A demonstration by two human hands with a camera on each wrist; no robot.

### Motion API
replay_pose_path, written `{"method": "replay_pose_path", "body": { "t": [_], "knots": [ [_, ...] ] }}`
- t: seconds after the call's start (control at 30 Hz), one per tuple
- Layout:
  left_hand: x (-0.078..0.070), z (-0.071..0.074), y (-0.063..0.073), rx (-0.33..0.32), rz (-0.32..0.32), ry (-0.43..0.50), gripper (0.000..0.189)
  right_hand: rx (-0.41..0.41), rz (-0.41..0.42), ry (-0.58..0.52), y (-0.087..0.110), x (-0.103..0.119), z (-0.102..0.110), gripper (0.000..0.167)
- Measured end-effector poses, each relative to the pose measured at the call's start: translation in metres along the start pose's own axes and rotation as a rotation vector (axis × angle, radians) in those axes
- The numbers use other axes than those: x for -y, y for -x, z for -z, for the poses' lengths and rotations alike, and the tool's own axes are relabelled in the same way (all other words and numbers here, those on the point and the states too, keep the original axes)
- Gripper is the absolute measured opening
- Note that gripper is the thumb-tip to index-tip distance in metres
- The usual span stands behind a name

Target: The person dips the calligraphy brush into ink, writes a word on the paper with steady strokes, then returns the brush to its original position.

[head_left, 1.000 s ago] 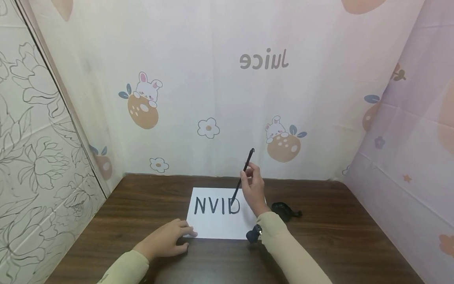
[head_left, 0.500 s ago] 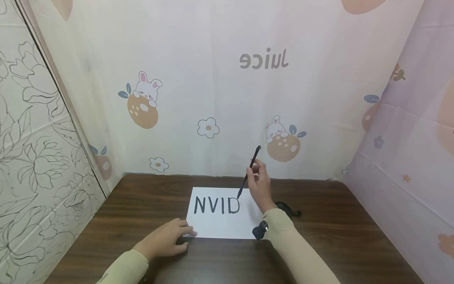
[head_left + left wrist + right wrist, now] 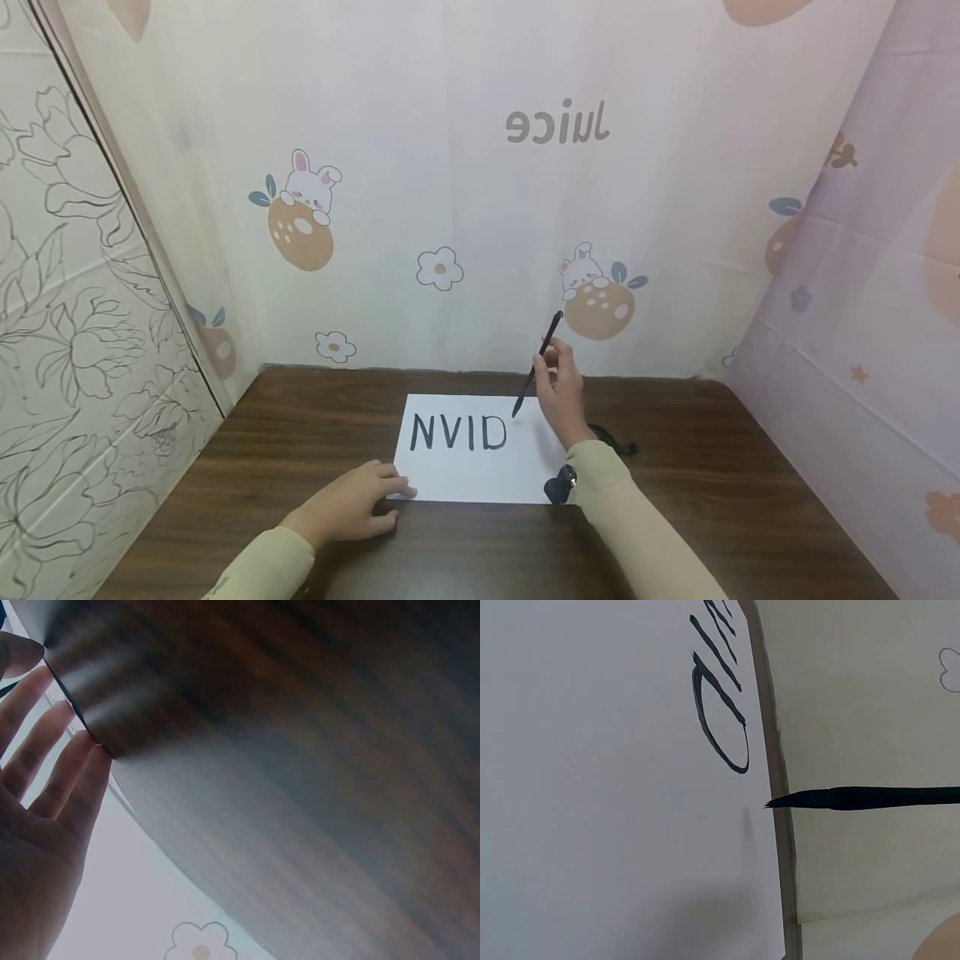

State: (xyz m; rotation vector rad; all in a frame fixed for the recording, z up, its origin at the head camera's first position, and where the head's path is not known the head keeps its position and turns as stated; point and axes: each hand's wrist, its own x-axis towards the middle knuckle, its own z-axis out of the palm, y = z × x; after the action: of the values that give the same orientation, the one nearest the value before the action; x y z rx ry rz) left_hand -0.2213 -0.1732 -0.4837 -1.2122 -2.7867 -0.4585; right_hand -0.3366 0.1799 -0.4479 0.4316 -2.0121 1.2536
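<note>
On the wooden table lies a white sheet of paper (image 3: 472,479) bearing the brushed black letters NVID (image 3: 459,433). My right hand (image 3: 561,396) pinches a slim black ink brush (image 3: 536,367) by its handle, tilted with the tip down. The dark brush tip (image 3: 780,802) hovers over the paper just right of the D, and a faint shadow falls beneath it. My left hand (image 3: 360,500) lies with fingers extended on the sheet's near left corner. In the left wrist view the fingertips (image 3: 96,754) reach along the table surface.
A black rounded object (image 3: 621,443) sits on the table (image 3: 712,483) to the right, mostly hidden behind the right sleeve (image 3: 637,525). Patterned cloth (image 3: 450,192) hangs behind the table and along both sides.
My right hand has moved right with the brush, lifting its tip off the D to the paper's right part. The left hand stays where it was.
</note>
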Motion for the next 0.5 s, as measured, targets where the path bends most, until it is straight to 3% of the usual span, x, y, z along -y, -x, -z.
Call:
{"method": "replay_pose_path", "body": {
  "t": [0.5],
  "knots": [
    [0.0009,-0.0008,-0.0002,-0.009,-0.018,0.001,0.029,0.009,-0.033,-0.005,0.0032,-0.0026,0.0025,0.037]
  ]
}}
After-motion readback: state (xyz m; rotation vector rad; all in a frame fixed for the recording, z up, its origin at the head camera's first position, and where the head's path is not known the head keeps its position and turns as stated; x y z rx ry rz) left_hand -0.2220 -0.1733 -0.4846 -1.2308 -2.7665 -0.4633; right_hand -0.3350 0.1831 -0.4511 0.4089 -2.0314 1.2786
